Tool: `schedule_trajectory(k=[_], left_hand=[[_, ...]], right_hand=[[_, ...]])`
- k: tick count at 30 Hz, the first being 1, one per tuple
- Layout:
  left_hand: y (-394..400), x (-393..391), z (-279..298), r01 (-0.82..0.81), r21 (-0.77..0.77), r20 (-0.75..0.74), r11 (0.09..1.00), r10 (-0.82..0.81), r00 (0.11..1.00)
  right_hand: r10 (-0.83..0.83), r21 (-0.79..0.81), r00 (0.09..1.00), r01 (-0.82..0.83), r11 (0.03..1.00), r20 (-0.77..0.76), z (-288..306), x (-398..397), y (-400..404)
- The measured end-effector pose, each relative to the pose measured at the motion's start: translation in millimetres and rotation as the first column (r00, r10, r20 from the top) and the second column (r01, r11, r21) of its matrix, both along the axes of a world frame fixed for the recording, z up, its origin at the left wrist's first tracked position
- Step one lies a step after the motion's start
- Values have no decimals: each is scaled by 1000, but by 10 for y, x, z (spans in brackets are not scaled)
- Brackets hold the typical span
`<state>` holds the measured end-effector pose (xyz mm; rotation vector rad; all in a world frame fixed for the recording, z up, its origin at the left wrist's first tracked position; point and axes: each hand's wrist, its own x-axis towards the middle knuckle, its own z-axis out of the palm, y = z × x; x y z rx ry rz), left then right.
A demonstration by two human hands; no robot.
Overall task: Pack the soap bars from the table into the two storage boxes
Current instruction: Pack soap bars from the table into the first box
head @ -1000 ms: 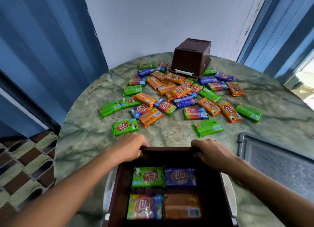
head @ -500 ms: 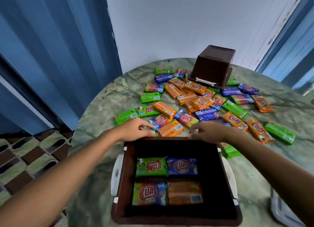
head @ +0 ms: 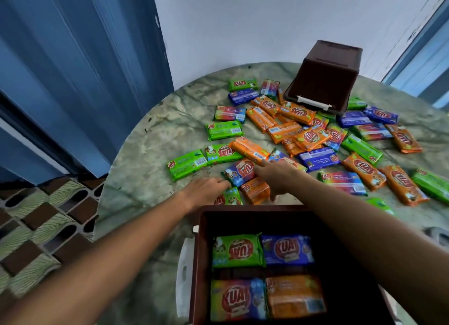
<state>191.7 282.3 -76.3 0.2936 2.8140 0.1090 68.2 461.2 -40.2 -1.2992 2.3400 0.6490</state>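
Reaching past the open dark-brown plastic storage box (head: 323,227) at the near edge of the round green marbled surface (head: 150,154), both hands work at the nearest wrapped soap bars. The left hand (head: 206,191) lies with its fingers on a green-wrapped bar (head: 230,197) just beyond the box's far rim; whether it has closed on that bar I cannot tell. The right hand (head: 279,176) stretches flat, its grip released, forefinger pointing at the blue-wrapped bar (head: 239,171) and the orange-wrapped bar (head: 249,149) behind it.

Four bars already lie flat on the box floor in a two-by-two layer. The rest — orange, green, blue and rainbow packets — lie scattered across the middle and far side of the surface, some overlapping.

Each bar looks stiff, compact and moderately heavy inside glossy film, so likely slippery; pinching across the short sides should hold best.

A second brown storage box (head: 325,76) sits upside down at the far edge, resting on some bars, and must be turned over. Overlapping packets may drag neighbours along. Blue curtains (head: 73,69) hang beyond the left edge.
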Motion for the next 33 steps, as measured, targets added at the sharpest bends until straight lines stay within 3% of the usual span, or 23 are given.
schedule_trajectory(k=[4,6,10,14,17,20,24,33], left_hand=[[-72,-26,29,-30,31,28,999,30,999],[-133,5,181,-126,69,22,990,125,992],[-236,63,806,-269,147,-118,952,287,951],[56,256,1520,-188,121,-240,975,212,947],[523,625,1813,-104,17,-229,994,106,968],[924,971,1688,-96,-80,-157,992,82,984],[1199,1152,1184,-142,-180,-39,973,137,990],[1246,1116,662,-160,-241,-44,957,154,987]], right_hand=[[3,28,1000,-2,1000,-23,-103,-40,50],[-17,16,999,18,1000,-43,-16,-57,112],[-102,-141,990,88,986,-95,473,-106,354],[-61,-284,980,5,959,-189,1077,122,673],[0,-299,983,-55,952,-182,1388,570,970],[12,-201,994,-34,979,-110,1420,1023,1223],[22,-100,998,-28,995,-59,1025,1319,1340],[-84,-217,990,58,974,-111,242,1512,1118]])
